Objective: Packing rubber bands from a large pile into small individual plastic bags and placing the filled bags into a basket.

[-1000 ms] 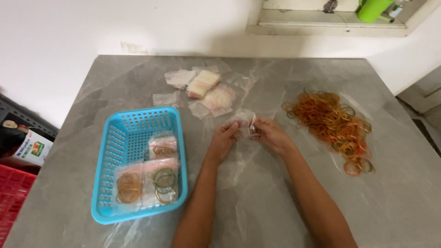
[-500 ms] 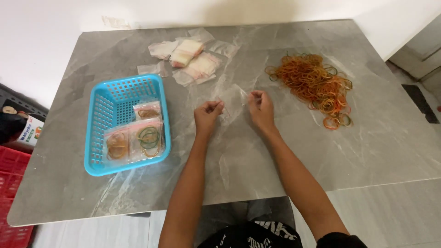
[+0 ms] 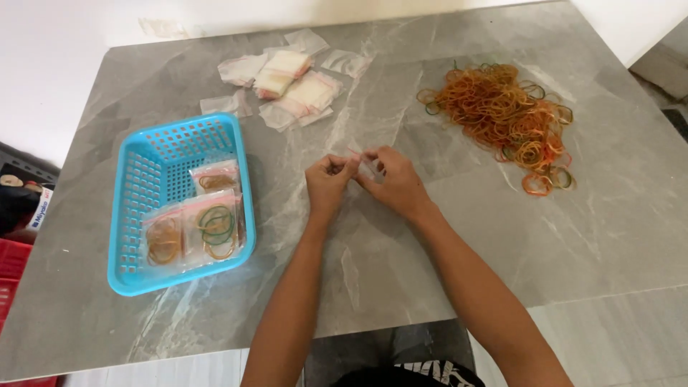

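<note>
- A small clear plastic bag (image 3: 367, 163) sits between the two hands above the middle of the grey table (image 3: 444, 272), pinched at its top edge, where a thin pink strip shows.
- The left hand (image 3: 328, 180) is curled nearly closed, its thumb and forefinger nipping one side of the bag's mouth.
- The right hand (image 3: 396, 185) is likewise curled, its fingertips closed on the other side of the mouth; the two hands almost touch.
- The bag looks very light, thin and limp, and likely slick. It would fold or slip if held by its flat body, so the firmer sealing strip at the mouth seems the best place to hold it, one side in each hand.
- Whether anything is inside the bag, I cannot tell; it is mostly hidden by the fingers.
- To the right, well apart from the hands, lies a loose pile of rubber bands (image 3: 502, 118), mostly orange with some green and red. They look soft and springy, and are tangled enough that several may lift together.
- At the far side lies a scatter of empty bags (image 3: 290, 79), some stacked, some single.
- To the left stands a blue basket (image 3: 136, 215) with slotted walls, holding filled bags (image 3: 201, 222) of rubber bands laid flat.
- A red crate (image 3: 11, 269) shows beyond the table's left edge.
</note>
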